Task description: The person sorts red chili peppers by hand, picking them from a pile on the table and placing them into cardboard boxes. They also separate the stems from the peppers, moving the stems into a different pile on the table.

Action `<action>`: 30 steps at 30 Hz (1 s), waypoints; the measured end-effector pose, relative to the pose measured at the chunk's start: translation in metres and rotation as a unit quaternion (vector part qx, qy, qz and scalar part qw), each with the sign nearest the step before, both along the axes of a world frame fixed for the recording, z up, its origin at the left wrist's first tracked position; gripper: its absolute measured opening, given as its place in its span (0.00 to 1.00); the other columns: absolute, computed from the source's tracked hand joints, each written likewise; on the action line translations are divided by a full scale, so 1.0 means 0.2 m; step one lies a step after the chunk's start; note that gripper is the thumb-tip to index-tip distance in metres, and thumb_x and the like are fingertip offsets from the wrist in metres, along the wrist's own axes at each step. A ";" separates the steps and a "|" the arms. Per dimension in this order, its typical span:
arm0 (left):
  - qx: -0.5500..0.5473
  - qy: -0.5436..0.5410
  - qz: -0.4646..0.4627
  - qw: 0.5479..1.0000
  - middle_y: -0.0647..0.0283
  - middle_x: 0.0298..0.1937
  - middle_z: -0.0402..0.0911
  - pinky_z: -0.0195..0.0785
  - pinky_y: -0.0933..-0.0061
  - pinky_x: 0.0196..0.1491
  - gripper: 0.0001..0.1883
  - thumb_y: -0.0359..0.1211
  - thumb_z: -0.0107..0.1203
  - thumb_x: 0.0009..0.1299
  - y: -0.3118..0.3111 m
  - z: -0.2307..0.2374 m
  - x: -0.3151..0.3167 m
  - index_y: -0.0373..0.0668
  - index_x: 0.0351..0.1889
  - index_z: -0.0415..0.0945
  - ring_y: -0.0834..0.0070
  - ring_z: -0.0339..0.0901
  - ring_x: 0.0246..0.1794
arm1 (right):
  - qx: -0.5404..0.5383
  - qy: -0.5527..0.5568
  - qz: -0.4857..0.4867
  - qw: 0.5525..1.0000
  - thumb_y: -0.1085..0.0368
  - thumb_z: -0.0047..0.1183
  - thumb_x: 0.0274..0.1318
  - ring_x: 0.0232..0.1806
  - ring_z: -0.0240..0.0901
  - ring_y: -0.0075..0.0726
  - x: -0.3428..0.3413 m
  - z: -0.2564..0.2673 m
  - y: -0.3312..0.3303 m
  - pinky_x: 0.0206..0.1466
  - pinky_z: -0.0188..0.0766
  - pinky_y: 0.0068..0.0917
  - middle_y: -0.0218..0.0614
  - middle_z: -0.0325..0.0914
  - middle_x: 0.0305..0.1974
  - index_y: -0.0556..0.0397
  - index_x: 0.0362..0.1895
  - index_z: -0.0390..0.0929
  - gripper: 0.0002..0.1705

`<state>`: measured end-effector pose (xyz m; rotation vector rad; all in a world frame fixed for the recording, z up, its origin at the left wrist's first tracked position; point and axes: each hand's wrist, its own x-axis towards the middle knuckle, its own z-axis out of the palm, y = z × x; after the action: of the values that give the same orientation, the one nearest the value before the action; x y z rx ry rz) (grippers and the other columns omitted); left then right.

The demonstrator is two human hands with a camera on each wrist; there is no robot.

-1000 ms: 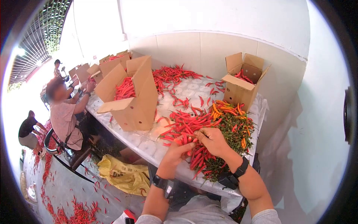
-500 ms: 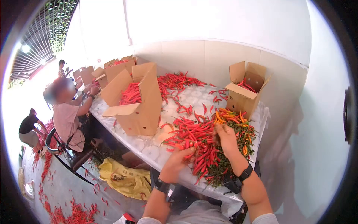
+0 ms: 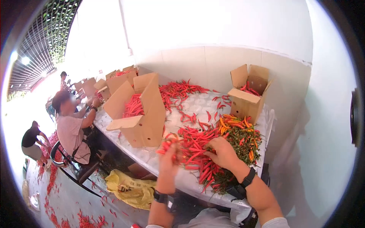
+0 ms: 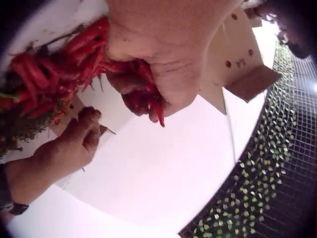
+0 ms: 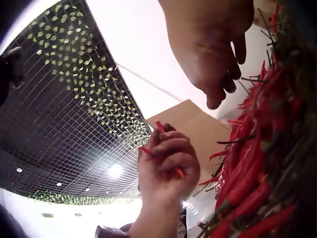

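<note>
Several red chili peppers (image 4: 143, 74) are held in my left hand (image 3: 169, 161), which is raised at the left edge of the red chili pile (image 3: 195, 138). Its fingers curl round them, and pepper ends poke out between the fingers in the right wrist view. My right hand (image 3: 224, 152) is over the right part of the pile, with its fingers loosely bent. In the right wrist view no pepper shows in that hand. Green stems and stemmed peppers (image 3: 247, 142) lie to its right, with orange chili peppers (image 3: 230, 123) behind them.
A large open carton (image 3: 148, 125) of red chilies stands left of the pile. A smaller carton (image 3: 245, 104) is at the back right, near the wall. More chilies (image 3: 182, 89) lie along the back of the plastic-covered table (image 3: 138, 154). Other people sit or bend at the left; a yellow sack (image 3: 131, 188) lies below.
My hands were together over the pile a second ago and have moved apart. The left hand has moved left with its chilies, toward the large carton; the right stays over the pile.
</note>
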<state>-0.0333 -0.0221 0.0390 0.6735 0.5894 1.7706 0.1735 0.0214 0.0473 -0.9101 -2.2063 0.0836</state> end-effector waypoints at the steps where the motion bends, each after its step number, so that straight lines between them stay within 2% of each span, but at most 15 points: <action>1: -0.002 0.010 0.079 0.997 0.71 0.27 0.72 0.59 0.87 0.18 0.07 0.31 0.55 0.66 -0.01 0.10 -0.03 0.46 0.41 0.71 0.87 0.68 0.21 | 0.009 -0.003 0.029 1.000 0.64 0.58 0.43 0.41 0.69 0.47 -0.01 -0.03 -0.01 0.45 0.66 0.39 0.40 0.74 0.36 0.52 0.35 0.77 0.12; 3: 0.038 0.073 0.218 0.973 0.73 0.23 0.70 0.55 0.88 0.14 0.06 0.35 0.57 0.66 0.02 0.24 -0.17 0.50 0.34 0.70 0.89 0.67 0.17 | 0.038 -0.029 0.029 0.998 0.64 0.57 0.44 0.42 0.69 0.47 -0.02 -0.05 0.00 0.46 0.66 0.39 0.39 0.74 0.37 0.52 0.37 0.77 0.13; 5: 0.116 0.147 0.297 0.936 0.73 0.26 0.72 0.59 0.86 0.16 0.04 0.31 0.54 0.67 -0.02 0.45 -0.26 0.49 0.35 0.69 0.87 0.67 0.18 | 0.056 -0.046 0.031 0.997 0.65 0.57 0.43 0.43 0.69 0.46 -0.05 -0.05 0.01 0.46 0.66 0.39 0.38 0.74 0.37 0.52 0.38 0.77 0.14; 6: 0.120 0.162 0.352 0.914 0.74 0.21 0.69 0.57 0.85 0.14 0.07 0.33 0.55 0.67 -0.01 0.55 -0.30 0.50 0.30 0.67 0.87 0.65 0.14 | 0.041 -0.064 0.020 0.997 0.65 0.57 0.42 0.43 0.69 0.46 -0.05 -0.06 0.01 0.46 0.66 0.39 0.38 0.74 0.37 0.52 0.38 0.77 0.14; 7: 0.132 0.191 0.405 0.884 0.74 0.19 0.67 0.54 0.85 0.14 0.10 0.36 0.55 0.67 0.02 0.64 -0.36 0.50 0.27 0.65 0.88 0.63 0.13 | 0.026 -0.083 0.009 0.996 0.65 0.57 0.42 0.43 0.69 0.46 -0.06 -0.07 0.00 0.46 0.66 0.40 0.38 0.74 0.37 0.52 0.38 0.77 0.14; 9: 0.194 0.212 0.505 0.814 0.70 0.21 0.70 0.57 0.85 0.15 0.09 0.37 0.55 0.66 0.16 0.78 -0.50 0.47 0.30 0.67 0.86 0.67 0.16 | 0.003 -0.109 -0.011 0.994 0.64 0.57 0.42 0.44 0.69 0.46 -0.07 -0.08 0.00 0.45 0.67 0.40 0.38 0.74 0.37 0.52 0.37 0.77 0.14; 11: 0.196 0.283 0.614 0.710 0.65 0.25 0.74 0.65 0.78 0.21 0.12 0.38 0.57 0.65 0.35 0.87 -0.68 0.41 0.34 0.70 0.79 0.72 0.21 | -0.014 -0.125 -0.030 0.992 0.64 0.57 0.41 0.44 0.69 0.45 -0.07 -0.07 0.00 0.44 0.67 0.41 0.38 0.74 0.37 0.52 0.35 0.77 0.13; 14: 0.060 0.554 0.656 0.509 0.57 0.32 0.76 0.70 0.65 0.38 0.20 0.41 0.60 0.60 0.66 0.89 -0.98 0.36 0.41 0.70 0.66 0.75 0.36 | 0.001 -0.129 -0.045 0.991 0.63 0.58 0.41 0.43 0.70 0.45 -0.05 -0.06 0.00 0.44 0.67 0.41 0.39 0.74 0.35 0.52 0.33 0.77 0.11; 17: -0.061 0.691 0.343 0.634 0.50 0.38 0.77 0.65 0.60 0.49 0.24 0.44 0.58 0.61 0.79 0.76 -1.03 0.33 0.45 0.70 0.58 0.75 0.43 | 0.010 -0.057 -0.056 0.997 0.62 0.58 0.42 0.37 0.72 0.48 -0.03 -0.05 0.02 0.41 0.68 0.42 0.41 0.75 0.31 0.53 0.33 0.77 0.12; 20: -0.038 0.632 0.405 0.660 0.49 0.40 0.77 0.65 0.63 0.50 0.24 0.44 0.56 0.61 0.87 0.58 -1.07 0.33 0.46 0.72 0.57 0.75 0.41 | -0.006 0.093 -0.079 0.992 0.62 0.57 0.46 0.33 0.73 0.50 -0.03 0.00 -0.01 0.40 0.69 0.41 0.44 0.76 0.30 0.55 0.37 0.75 0.14; 23: 0.003 0.579 0.481 0.658 0.53 0.38 0.77 0.65 0.64 0.47 0.21 0.43 0.54 0.64 0.78 0.58 -1.03 0.34 0.43 0.73 0.59 0.75 0.39 | -0.133 0.262 -0.064 0.954 0.62 0.54 0.52 0.31 0.75 0.44 -0.03 -0.01 0.00 0.37 0.70 0.36 0.44 0.77 0.31 0.57 0.40 0.73 0.14; 26: 0.106 0.494 0.569 0.649 0.55 0.36 0.78 0.66 0.64 0.45 0.18 0.41 0.52 0.66 0.49 0.67 -0.76 0.33 0.41 0.73 0.60 0.74 0.37 | -0.203 0.325 -0.007 0.924 0.63 0.52 0.56 0.31 0.74 0.34 -0.03 -0.07 0.05 0.34 0.70 0.30 0.42 0.77 0.32 0.58 0.41 0.72 0.13; 27: 0.111 0.467 0.586 0.653 0.57 0.35 0.78 0.66 0.66 0.43 0.16 0.40 0.51 0.67 0.42 0.67 -0.68 0.34 0.41 0.73 0.64 0.74 0.35 | -0.202 0.355 0.008 0.913 0.62 0.53 0.56 0.30 0.73 0.26 -0.03 -0.07 0.05 0.30 0.69 0.25 0.37 0.78 0.32 0.59 0.40 0.73 0.13; 28: 0.114 0.439 0.602 0.657 0.58 0.34 0.77 0.66 0.68 0.40 0.15 0.39 0.50 0.68 0.35 0.64 -0.58 0.35 0.40 0.74 0.67 0.75 0.33 | -0.247 0.373 0.034 0.894 0.64 0.53 0.56 0.29 0.71 0.24 -0.04 -0.06 0.05 0.30 0.68 0.23 0.34 0.76 0.30 0.58 0.39 0.72 0.11; 30: 0.060 0.417 0.396 0.816 0.59 0.38 0.76 0.66 0.71 0.41 0.11 0.35 0.50 0.68 0.16 0.48 -0.26 0.36 0.42 0.73 0.70 0.73 0.38 | -0.326 0.397 0.084 0.854 0.67 0.54 0.57 0.27 0.68 0.20 -0.02 -0.03 0.03 0.30 0.66 0.19 0.27 0.73 0.28 0.56 0.37 0.71 0.08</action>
<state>-0.0847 0.0096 0.1352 1.4742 1.5373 2.2283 0.1699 0.0271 0.0416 -0.8040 -1.4436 1.1420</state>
